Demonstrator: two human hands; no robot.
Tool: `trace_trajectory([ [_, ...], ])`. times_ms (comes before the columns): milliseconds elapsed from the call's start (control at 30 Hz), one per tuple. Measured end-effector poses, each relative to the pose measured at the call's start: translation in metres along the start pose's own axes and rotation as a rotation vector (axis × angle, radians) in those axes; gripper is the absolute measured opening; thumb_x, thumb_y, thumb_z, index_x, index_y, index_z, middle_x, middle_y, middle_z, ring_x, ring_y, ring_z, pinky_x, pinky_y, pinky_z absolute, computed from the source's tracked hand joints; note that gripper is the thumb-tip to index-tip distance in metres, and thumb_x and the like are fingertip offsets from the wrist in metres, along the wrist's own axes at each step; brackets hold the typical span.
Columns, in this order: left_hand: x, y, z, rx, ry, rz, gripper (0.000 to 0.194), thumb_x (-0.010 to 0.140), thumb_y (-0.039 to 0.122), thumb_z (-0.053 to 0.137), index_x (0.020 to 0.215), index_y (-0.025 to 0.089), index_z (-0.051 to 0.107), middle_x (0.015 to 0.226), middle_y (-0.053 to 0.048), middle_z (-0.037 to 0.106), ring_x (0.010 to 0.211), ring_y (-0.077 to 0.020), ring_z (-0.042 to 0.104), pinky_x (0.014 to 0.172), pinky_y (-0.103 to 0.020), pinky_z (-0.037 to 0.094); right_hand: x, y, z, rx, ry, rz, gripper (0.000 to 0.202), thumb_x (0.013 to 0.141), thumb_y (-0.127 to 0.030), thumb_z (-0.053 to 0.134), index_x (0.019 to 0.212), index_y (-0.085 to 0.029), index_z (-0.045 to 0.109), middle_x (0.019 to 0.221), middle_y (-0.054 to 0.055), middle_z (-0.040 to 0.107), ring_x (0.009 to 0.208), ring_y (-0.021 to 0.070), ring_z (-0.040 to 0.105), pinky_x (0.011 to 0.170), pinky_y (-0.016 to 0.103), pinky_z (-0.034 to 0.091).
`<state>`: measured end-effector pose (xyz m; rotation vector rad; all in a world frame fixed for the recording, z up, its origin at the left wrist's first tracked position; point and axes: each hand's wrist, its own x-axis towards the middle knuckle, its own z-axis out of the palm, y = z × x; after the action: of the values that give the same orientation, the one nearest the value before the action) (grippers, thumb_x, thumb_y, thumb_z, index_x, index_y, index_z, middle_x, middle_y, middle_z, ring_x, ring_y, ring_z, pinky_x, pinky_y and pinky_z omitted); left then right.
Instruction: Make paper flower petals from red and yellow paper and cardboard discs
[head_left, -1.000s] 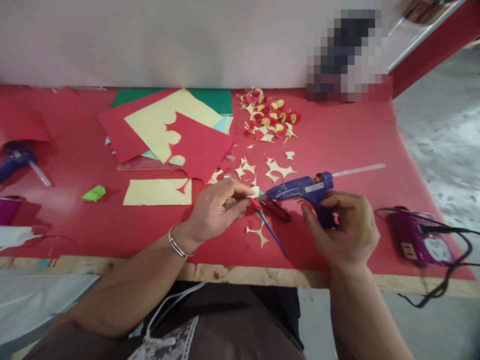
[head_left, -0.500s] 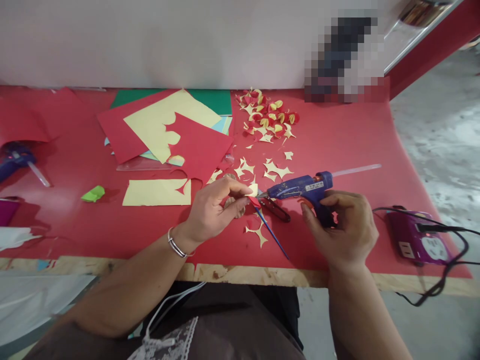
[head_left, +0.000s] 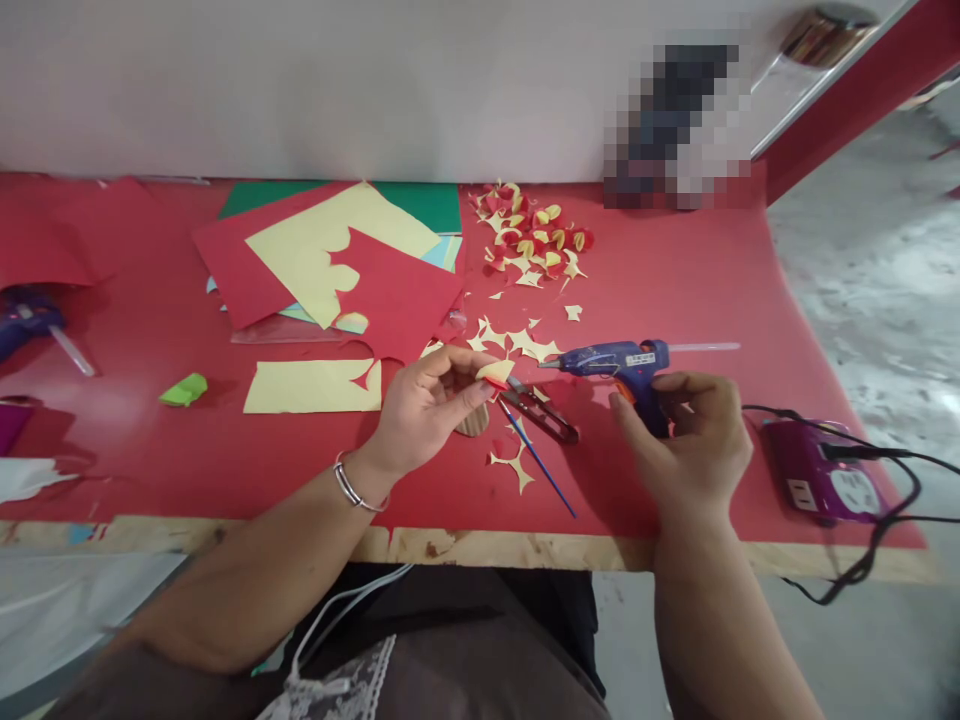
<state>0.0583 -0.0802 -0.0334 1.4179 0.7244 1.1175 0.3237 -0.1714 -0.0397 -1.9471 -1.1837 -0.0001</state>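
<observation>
Between thumb and fingers, my left hand [head_left: 424, 405] pinches a small folded yellow and red paper piece [head_left: 496, 372]. My right hand [head_left: 694, 430] is closed on the handle of a blue glue gun [head_left: 611, 359]. The gun's nozzle points left, a short gap from the folded piece, and a clear glue stick [head_left: 705, 347] sticks out of its back. Below the nozzle lie dark snips [head_left: 549, 415] and a thin blue stick [head_left: 540, 460]. A brown striped object [head_left: 472, 420] is partly hidden by my left hand.
Red and yellow folded pieces [head_left: 551, 235] form a pile at the back. Left of it lie red, yellow and green sheets [head_left: 405, 300]. Yellow scraps [head_left: 514, 468] are scattered about. A purple power box [head_left: 817, 470] with black cables stands right; another glue gun [head_left: 34, 322] lies far left.
The glue gun in my right hand has drawn back to the right, away from the folded piece. My left hand has shifted slightly left, and the piece is tilted differently.
</observation>
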Motion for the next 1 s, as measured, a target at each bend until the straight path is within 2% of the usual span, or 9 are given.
trace_trajectory([
  [133,0.002,-0.002,-0.002,-0.020,0.019,-0.036,0.021,0.089,0.027,0.087,0.108,0.022,0.079,0.102,-0.005,0.082,0.095,-0.0162,0.078,0.086,-0.028,0.068,0.008,0.004,-0.002,-0.065,0.015,0.088,0.046,0.074,-0.057,0.083,0.102,-0.025,0.066,0.096,0.004,0.072,0.079,0.0255,0.069,0.078,0.043,0.056],
  [367,-0.003,-0.001,-0.004,0.134,0.064,0.080,0.027,0.092,0.022,0.081,0.118,0.025,0.076,0.101,-0.004,0.077,0.094,-0.0149,0.074,0.087,-0.027,0.066,0.023,0.026,-0.004,-0.111,0.022,0.144,0.037,0.075,-0.047,0.086,0.095,-0.026,0.063,0.092,0.004,0.070,0.079,0.0262,0.068,0.078,0.043,0.053],
  [500,-0.001,-0.001,-0.006,0.069,0.038,0.041,0.024,0.092,0.024,0.083,0.114,0.025,0.075,0.103,-0.005,0.079,0.093,-0.0155,0.076,0.084,-0.029,0.067,0.030,0.053,0.000,-0.109,0.054,0.068,0.044,0.066,-0.044,0.096,0.086,-0.025,0.062,0.079,0.004,0.068,0.064,0.0241,0.064,0.064,0.039,0.046],
  [600,0.001,-0.001,-0.008,0.003,0.019,-0.022,0.019,0.092,0.027,0.084,0.108,0.023,0.075,0.102,-0.006,0.080,0.093,-0.0167,0.077,0.085,-0.032,0.068,0.032,0.068,0.002,-0.124,0.092,-0.132,0.041,0.070,-0.041,0.097,0.088,-0.026,0.064,0.078,0.004,0.066,0.066,0.0236,0.060,0.061,0.038,0.041],
  [667,0.002,-0.001,-0.008,-0.031,0.016,-0.056,0.018,0.091,0.029,0.085,0.104,0.022,0.074,0.099,-0.005,0.080,0.092,-0.0163,0.076,0.084,-0.031,0.067,0.031,0.068,0.001,-0.192,0.147,-0.236,0.041,0.070,-0.044,0.098,0.090,-0.026,0.067,0.081,0.006,0.063,0.075,0.0274,0.059,0.066,0.040,0.042],
  [767,0.003,-0.003,-0.006,-0.096,0.017,-0.100,0.023,0.087,0.032,0.088,0.101,0.021,0.074,0.096,-0.004,0.079,0.087,-0.0144,0.075,0.077,-0.027,0.066,0.024,0.046,-0.001,-0.253,0.215,-0.273,0.042,0.070,-0.048,0.097,0.093,-0.025,0.071,0.086,0.008,0.064,0.089,0.0330,0.059,0.079,0.048,0.046],
  [867,0.002,-0.004,-0.004,-0.157,-0.030,-0.163,0.027,0.087,0.036,0.090,0.099,0.020,0.072,0.085,-0.001,0.076,0.071,-0.0129,0.072,0.063,-0.025,0.063,0.013,0.003,-0.002,-0.087,-0.014,-0.304,0.026,0.091,-0.042,0.082,0.105,-0.024,0.070,0.094,0.006,0.070,0.084,0.0255,0.064,0.082,0.045,0.052],
  [933,0.001,-0.004,-0.004,-0.164,-0.090,-0.191,0.027,0.090,0.038,0.088,0.100,0.020,0.070,0.074,0.001,0.072,0.059,-0.0121,0.068,0.055,-0.024,0.059,0.006,-0.027,0.000,0.051,-0.202,-0.371,0.022,0.095,-0.039,0.078,0.108,-0.024,0.068,0.098,0.004,0.073,0.078,0.0204,0.066,0.076,0.038,0.055],
  [1000,0.000,-0.003,-0.003,-0.128,-0.125,-0.176,0.026,0.093,0.040,0.085,0.102,0.020,0.070,0.071,0.001,0.070,0.055,-0.0115,0.066,0.053,-0.024,0.057,0.001,-0.051,0.005,0.091,-0.259,-0.489,0.023,0.095,-0.037,0.080,0.109,-0.024,0.068,0.098,0.004,0.074,0.078,0.0196,0.068,0.075,0.036,0.057],
])
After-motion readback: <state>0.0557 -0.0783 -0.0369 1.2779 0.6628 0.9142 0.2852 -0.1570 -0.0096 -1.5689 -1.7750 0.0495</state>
